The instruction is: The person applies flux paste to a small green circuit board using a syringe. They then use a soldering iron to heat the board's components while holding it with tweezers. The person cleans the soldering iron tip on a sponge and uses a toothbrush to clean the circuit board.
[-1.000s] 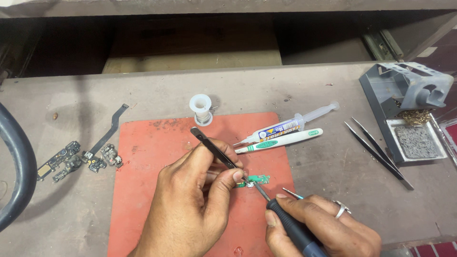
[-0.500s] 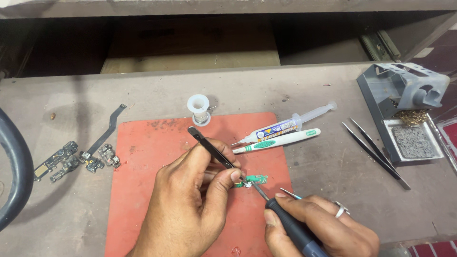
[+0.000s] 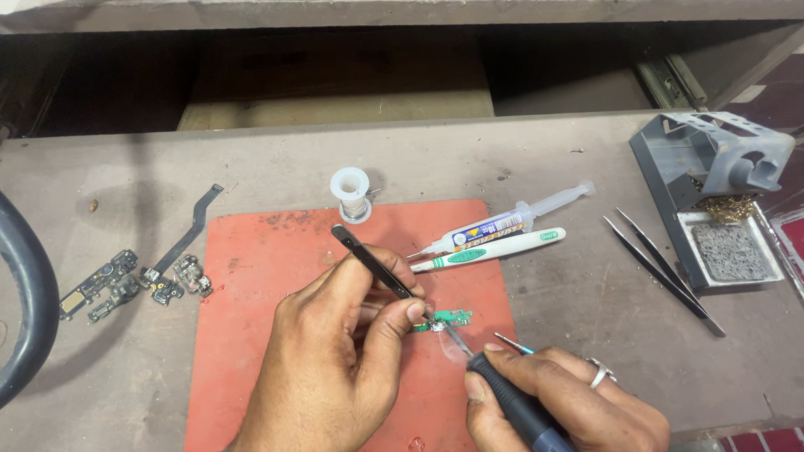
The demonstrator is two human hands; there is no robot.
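A: Barely anything has shifted over the last second. The left hand (image 3: 335, 368) keeps its dark tweezers (image 3: 377, 272) slanted down onto the small green circuit board (image 3: 444, 321), just as before.

B: And the right hand (image 3: 569, 402) hasn't let go of the soldering iron (image 3: 494, 387), tip still at the board's near edge. So the joint is still being worked; no lift-off yet.

A: Left fingers (image 3: 394, 322) pressed together around the tweezer shaft, thumb and forefinger pinching it. Whether the tweezer tips actually clamp the board or only press on it, I can't quite tell from here.

B: Right fingers (image 3: 519, 364) curled tight round the iron's dark grip, ring showing. The board lies on the red mat (image 3: 276, 276), near its right side, between both hands.

A: Around them: a solder spool (image 3: 350, 192) at the mat's top edge, a flux syringe (image 3: 502, 222) and white-handled tool (image 3: 490, 249) just beyond, spare tweezers (image 3: 662, 268) on the tabletop (image 3: 544, 159), and the iron stand (image 3: 712, 184) far right.

B: Loose phone parts (image 3: 134, 280) sit well left.
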